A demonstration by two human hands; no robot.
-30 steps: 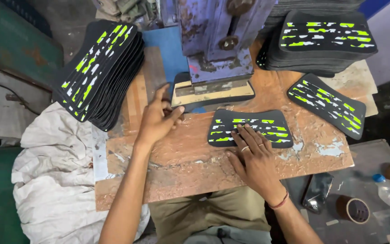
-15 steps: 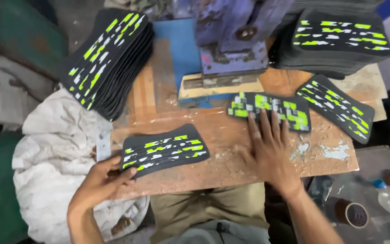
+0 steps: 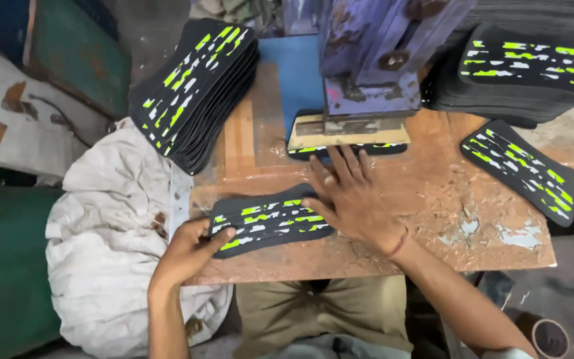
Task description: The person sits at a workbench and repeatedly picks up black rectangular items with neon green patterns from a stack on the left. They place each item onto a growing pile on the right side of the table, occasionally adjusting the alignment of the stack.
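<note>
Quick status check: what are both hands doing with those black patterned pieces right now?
Left hand grips black patterned piece at its end. Right hand flat, fingertips at piece under press. Nothing blocking.

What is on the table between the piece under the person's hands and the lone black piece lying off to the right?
Head view: only bare, worn wooden tabletop with flaking white patches lies between the held piece and the lone piece.

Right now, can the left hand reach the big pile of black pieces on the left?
Probably yes. The left hand grips a black piece at the table edge; only bare table separates it from the pile.
</note>
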